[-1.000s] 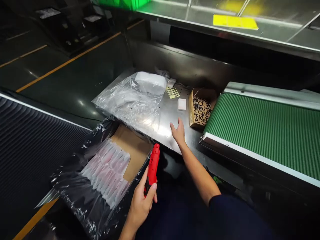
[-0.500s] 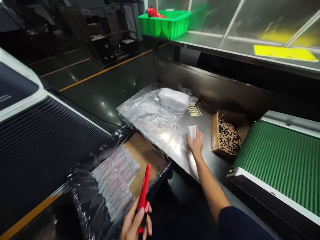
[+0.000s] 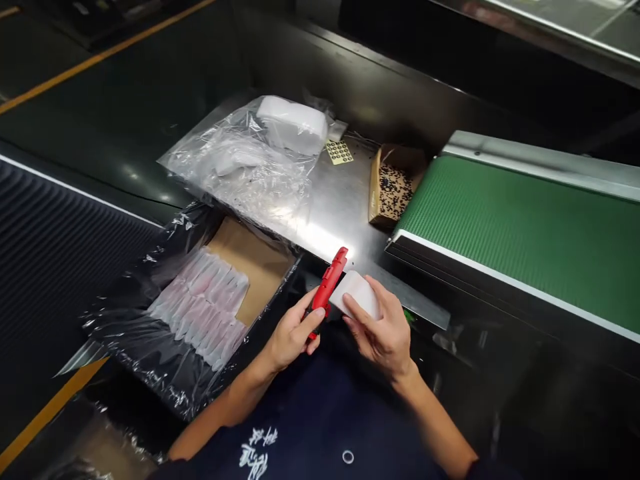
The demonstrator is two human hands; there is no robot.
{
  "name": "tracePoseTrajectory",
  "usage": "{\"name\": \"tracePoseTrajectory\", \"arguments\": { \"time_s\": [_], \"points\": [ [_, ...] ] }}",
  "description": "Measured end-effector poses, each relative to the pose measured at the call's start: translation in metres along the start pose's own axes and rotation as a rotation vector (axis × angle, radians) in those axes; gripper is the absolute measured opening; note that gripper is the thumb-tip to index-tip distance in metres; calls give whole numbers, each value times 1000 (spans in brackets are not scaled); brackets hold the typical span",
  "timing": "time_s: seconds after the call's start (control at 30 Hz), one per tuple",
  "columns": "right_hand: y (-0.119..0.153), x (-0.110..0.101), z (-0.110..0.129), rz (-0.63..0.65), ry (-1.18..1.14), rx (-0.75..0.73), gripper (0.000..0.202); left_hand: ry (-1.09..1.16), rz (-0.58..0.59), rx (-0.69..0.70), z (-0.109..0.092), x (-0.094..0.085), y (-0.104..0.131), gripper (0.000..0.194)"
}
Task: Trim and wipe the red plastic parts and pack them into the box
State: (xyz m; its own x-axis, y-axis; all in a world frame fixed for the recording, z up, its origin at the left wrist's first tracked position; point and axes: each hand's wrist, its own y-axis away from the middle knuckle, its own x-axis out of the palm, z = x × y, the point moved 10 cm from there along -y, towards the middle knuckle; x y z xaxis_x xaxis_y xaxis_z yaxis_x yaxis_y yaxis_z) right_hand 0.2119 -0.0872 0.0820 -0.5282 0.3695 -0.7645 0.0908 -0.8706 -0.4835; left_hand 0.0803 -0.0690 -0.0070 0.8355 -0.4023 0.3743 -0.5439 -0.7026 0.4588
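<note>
My left hand (image 3: 295, 331) grips a red tool-like object (image 3: 330, 283) with a dark lower part, its red end tilted up and to the right. Close beside it, my right hand (image 3: 383, 325) holds a small white pouch or sleeve (image 3: 356, 295) between thumb and fingers. The pouch's near edge lies right by the red object; whether they touch is hard to tell. Below left, wrapped pinkish-white packets (image 3: 200, 300) lie in rows in a carton (image 3: 267, 257) lined with black plastic.
On the metal table (image 3: 345, 193) are clear plastic bags (image 3: 250, 167), a white stack (image 3: 295, 120), a yellow sticker sheet (image 3: 340, 152) and a cardboard box (image 3: 375, 193) of small black pieces. A green conveyor (image 3: 510, 233) stands at the right, a black ribbed surface (image 3: 60, 247) at the left.
My right hand has come back from the table with the white pouch to beside the red object. My left hand has risen with the red object. The view has tilted down and turned right.
</note>
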Motion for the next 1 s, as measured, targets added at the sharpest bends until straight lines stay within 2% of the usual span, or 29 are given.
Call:
{"name": "tracePoseTrajectory", "arguments": {
  "time_s": [0.13, 0.23, 0.37, 0.53, 0.67, 0.83, 0.93, 1.0],
  "points": [
    [7, -27, -3, -93, 224, 32, 36, -86, 148, -3, -1, 31, 5, 71],
    [18, -39, -6, -127, 306, 69, 36, -99, 193, -4, 3, 42, 8, 71],
    [32, -35, 4, -31, 265, -4, 35, -116, 198, -19, 10, 48, 9, 71],
    [41, -47, 1, -107, 355, 55, 33, -119, 234, -35, 14, 52, 13, 74],
    [44, -36, 13, -13, 235, -17, 35, -138, 240, -45, 15, 52, 14, 74],
    [46, -45, 2, -93, 342, 106, 35, -130, 258, -59, 15, 52, 14, 72],
    [46, -37, 11, -1, 246, 26, 36, -128, 278, -59, 15, 51, 14, 72],
    [46, -39, 10, -4, 271, 22, 35, -126, 297, -68, 15, 52, 14, 72]
  ]
}}
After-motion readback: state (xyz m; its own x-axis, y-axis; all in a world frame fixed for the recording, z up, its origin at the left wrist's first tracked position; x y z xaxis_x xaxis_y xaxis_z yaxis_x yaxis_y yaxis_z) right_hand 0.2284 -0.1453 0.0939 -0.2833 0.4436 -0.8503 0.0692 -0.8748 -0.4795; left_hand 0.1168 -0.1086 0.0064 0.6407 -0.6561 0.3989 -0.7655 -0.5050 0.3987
